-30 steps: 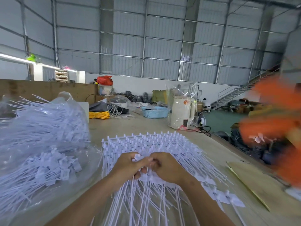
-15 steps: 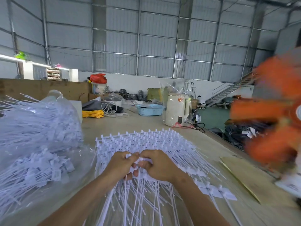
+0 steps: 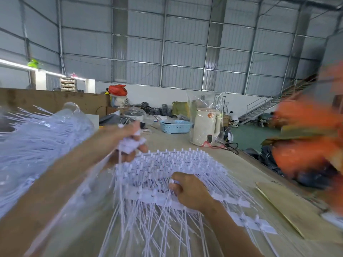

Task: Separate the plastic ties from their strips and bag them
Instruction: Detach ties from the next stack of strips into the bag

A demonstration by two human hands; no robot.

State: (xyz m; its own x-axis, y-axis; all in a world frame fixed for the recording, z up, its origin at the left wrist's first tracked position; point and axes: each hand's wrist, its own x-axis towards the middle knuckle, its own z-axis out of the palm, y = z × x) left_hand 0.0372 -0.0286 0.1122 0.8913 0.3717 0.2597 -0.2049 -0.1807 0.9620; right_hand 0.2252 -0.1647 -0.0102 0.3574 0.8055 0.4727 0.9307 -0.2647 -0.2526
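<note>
The left hand [image 3: 130, 138] grips a torn-off bunch of ties [image 3: 132, 144], raised just right of the bag [image 3: 37, 145]; the right hand [image 3: 189, 191] pinches the strips [image 3: 167, 164] on the tabletop [image 3: 241, 164]; the ties' tails trail near, so the bag lies leftward, closest to the left hand.

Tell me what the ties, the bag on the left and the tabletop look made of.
Ties: white plastic by the look, thin flexible tails with moulded heads, matte. Bag: clear thin plastic film, glossy and crinkled, ties visible through it. Tabletop: probably wood or board, dull tan, no visible shine.
</note>
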